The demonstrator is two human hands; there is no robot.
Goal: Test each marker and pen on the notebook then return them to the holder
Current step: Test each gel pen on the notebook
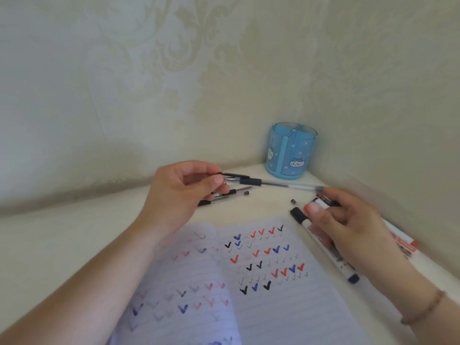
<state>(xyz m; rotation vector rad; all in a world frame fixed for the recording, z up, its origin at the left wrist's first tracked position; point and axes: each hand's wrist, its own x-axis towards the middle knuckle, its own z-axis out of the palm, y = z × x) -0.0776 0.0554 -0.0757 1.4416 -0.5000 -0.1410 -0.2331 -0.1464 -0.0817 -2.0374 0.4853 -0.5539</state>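
Head view — white desk (62,245) in corner, patterned wallpaper (174,58).

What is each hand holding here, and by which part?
The left hand pinches a clear pen with a black grip at its capped end. The right hand grips a white marker with a blue band, near one end.

One holder (291,151), one open notebook (268,282). Three markers by the right fingers: one (323,245) under them, one (321,201) at their tips, one (403,241) beyond. Two pens: one (271,183) pinched in the left fingertips, one (224,195) below them. Two loose caps (246,192).
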